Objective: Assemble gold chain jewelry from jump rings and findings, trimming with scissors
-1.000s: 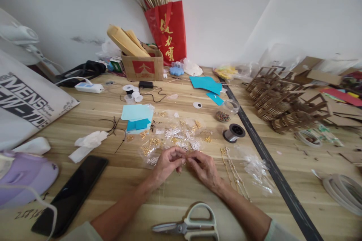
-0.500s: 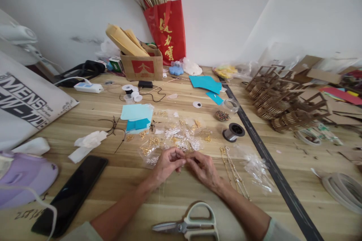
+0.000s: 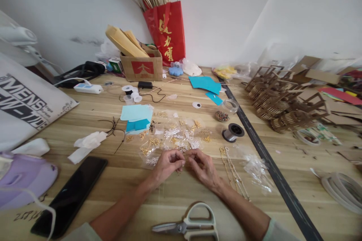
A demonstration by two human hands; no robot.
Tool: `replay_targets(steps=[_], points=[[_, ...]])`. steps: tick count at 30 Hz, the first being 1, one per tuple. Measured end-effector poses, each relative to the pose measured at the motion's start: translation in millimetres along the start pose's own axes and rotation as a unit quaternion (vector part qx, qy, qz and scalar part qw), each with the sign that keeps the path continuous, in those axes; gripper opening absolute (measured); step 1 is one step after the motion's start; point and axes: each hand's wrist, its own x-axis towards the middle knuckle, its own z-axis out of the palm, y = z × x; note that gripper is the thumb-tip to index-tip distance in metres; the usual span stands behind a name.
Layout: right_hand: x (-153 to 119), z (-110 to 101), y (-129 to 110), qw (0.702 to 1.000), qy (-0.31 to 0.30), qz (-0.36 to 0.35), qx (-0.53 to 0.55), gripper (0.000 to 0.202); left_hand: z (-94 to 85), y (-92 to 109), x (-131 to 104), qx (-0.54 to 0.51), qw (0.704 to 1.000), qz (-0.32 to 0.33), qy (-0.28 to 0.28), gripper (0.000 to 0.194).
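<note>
My left hand is closed in a pinch above the table, and what lies between its fingertips is too small to name. A faint thin thread shows on the wood below it. Facing it, my right hand also has thumb and forefinger together, with a narrow gap between the two hands. Just beyond them lie clear bags of small gold and silver jewellery findings. Scissors rest near the front edge. To the right of my right hand lie gold and silver chains.
A spool of wire and a tub of beads stand at right. Further right are brown slatted baskets. A black phone lies at left. Behind are a cardboard box and a red bag.
My hands have come slightly apart at the fingertips, which were touching before. The right fingertips have drawn back a little to the right.
</note>
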Motion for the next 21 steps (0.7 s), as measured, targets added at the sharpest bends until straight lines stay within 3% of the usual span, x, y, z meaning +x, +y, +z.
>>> replay_targets(steps=[8,21], points=[[1.8,0.4,-2.2,0.998,0.009,0.026,0.050,0.018,-0.7,-2.2,1.0,0.008,1.000,-0.008,-0.006,0.014],[2.0,0.0,-0.1,0.999,0.020,0.019,0.034,0.017,-0.2,2.5,-1.6,0.071,0.997,-0.005,-0.026,0.013]])
